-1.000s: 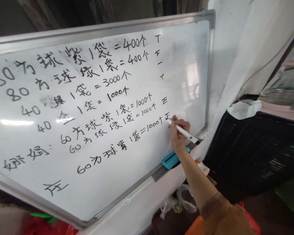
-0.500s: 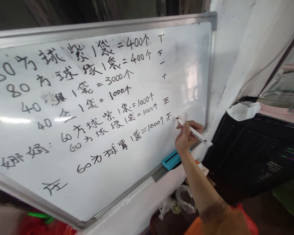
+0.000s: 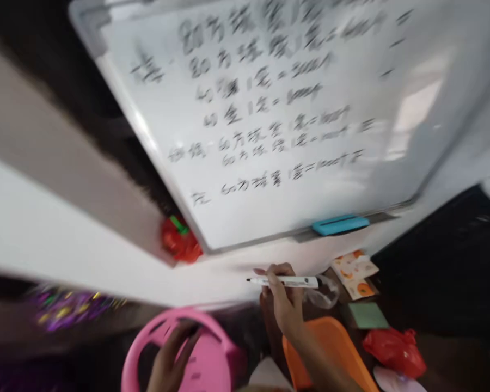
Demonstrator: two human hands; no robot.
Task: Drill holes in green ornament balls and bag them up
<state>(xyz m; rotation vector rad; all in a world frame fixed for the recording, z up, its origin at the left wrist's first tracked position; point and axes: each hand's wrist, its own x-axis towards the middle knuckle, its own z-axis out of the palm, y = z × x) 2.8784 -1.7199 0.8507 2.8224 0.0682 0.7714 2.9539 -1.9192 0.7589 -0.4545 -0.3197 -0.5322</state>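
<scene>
In the head view my right hand (image 3: 286, 302) is closed around a white whiteboard marker (image 3: 298, 281), its dark tip pointing left. Hand and marker are below the whiteboard (image 3: 245, 223), apart from its surface. Handwritten lines of characters and numbers cover the board, blurred by motion. A blue eraser (image 3: 341, 224) lies on the small tray at its lower edge. Low in the view, my left hand (image 3: 173, 356) is over a pink plastic chair (image 3: 214, 321). Its fingers look stretched and apart, with nothing visible in them; whether they touch the chair, I cannot tell.
An orange plastic container (image 3: 330, 345) sits beneath my right forearm. Near it are a tissue pack with orange prints (image 3: 353, 272), a green box (image 3: 368, 315) and a red plastic bag (image 3: 396, 351). Purple and gold items (image 3: 67, 310) lie at the left, and a black crate (image 3: 436, 261) stands right.
My right hand has left the board's surface and dropped down and left, still holding the marker. The view has swung left and down, bringing my left hand and the pink chair into sight.
</scene>
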